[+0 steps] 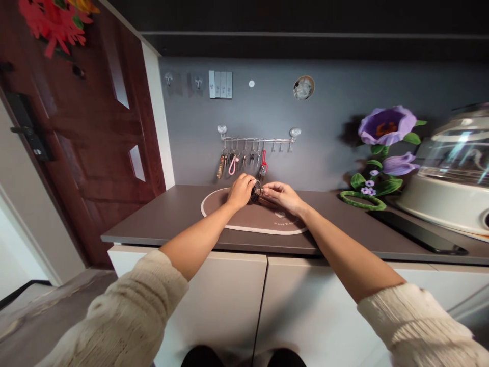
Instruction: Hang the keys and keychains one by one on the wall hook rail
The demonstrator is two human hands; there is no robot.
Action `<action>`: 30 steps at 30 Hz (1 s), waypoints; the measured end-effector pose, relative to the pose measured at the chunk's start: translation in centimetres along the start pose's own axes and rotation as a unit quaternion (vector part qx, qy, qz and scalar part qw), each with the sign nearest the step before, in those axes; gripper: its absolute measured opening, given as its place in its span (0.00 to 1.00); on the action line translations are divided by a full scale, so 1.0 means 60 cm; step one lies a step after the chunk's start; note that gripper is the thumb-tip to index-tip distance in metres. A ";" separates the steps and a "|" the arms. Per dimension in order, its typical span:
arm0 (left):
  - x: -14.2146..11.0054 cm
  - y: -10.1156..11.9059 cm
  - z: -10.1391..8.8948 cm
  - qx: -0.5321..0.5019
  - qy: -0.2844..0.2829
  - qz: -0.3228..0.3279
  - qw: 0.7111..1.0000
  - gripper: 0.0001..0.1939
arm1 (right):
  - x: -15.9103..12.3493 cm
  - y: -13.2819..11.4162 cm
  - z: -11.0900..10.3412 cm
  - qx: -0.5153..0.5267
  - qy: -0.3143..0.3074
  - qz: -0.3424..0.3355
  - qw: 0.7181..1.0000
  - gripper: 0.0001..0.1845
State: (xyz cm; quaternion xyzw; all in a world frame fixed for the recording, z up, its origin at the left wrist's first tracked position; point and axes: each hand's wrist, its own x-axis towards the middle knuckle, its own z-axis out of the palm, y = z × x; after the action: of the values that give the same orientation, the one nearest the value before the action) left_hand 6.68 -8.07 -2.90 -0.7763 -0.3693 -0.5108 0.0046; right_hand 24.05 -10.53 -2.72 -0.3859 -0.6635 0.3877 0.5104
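Observation:
Both my arms reach forward over a brown counter [160, 219]. My left hand [240, 191] is closed around a small dark key fob on a metal ring [255, 192], held just above an oval brown mat [260, 219]. My right hand [282, 196] pinches the same ring from the right side with its fingertips. On the wall straight behind hangs a metal hook rail [257, 138] with several keys and keychains [242, 160], among them a pink loop and a red strap.
A dark red door [87, 132] with a black handle stands at the left. Purple fabric flowers [385, 153] and a white appliance with a clear lid [446, 173] sit on the counter's right. White cabinet doors [237, 306] are below.

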 end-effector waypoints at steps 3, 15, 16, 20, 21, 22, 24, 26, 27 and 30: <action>-0.002 0.002 0.001 0.014 -0.011 0.015 1.000 0.12 | 0.001 -0.005 0.004 -0.019 0.015 -0.031 0.999 0.13; -0.008 0.009 0.002 0.055 -0.056 0.053 0.996 0.13 | 0.002 0.002 0.007 -0.005 -0.024 -0.040 0.999 0.15; -0.008 0.009 0.002 0.058 -0.060 0.054 0.995 0.13 | 0.001 0.002 0.007 -0.009 -0.024 -0.041 0.999 0.16; -0.009 0.012 0.003 0.060 -0.065 0.055 0.995 0.13 | -0.001 -0.001 0.010 -0.021 -0.018 -0.043 0.999 0.17; -0.009 0.012 0.004 0.058 -0.064 0.052 0.995 0.13 | -0.001 -0.001 0.011 -0.020 -0.017 -0.045 0.999 0.16; -0.009 0.011 0.005 0.054 -0.061 0.048 0.996 0.13 | -0.001 -0.001 0.011 -0.018 -0.015 -0.049 0.999 0.16; -0.009 0.009 0.007 0.046 -0.050 0.034 0.997 0.13 | 0.001 0.001 0.009 -0.020 -0.004 -0.059 0.998 0.16; -0.009 0.005 0.010 0.042 -0.036 0.014 0.998 0.13 | 0.004 0.002 0.006 -0.015 0.018 -0.066 0.998 0.16; -0.009 0.003 0.011 0.044 -0.031 0.003 0.999 0.13 | 0.005 0.003 0.005 -0.006 0.028 -0.066 0.997 0.16; -0.011 -0.003 0.014 0.066 -0.035 -0.023 0.997 0.15 | 0.007 0.003 0.002 0.040 0.048 -0.051 0.997 0.17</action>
State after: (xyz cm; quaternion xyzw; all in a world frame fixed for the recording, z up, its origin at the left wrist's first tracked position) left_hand 7.10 -7.96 -3.88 -0.7831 -0.4199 -0.4577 0.0306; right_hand 23.89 -10.08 -2.71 -0.3492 -0.6409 0.3686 0.5757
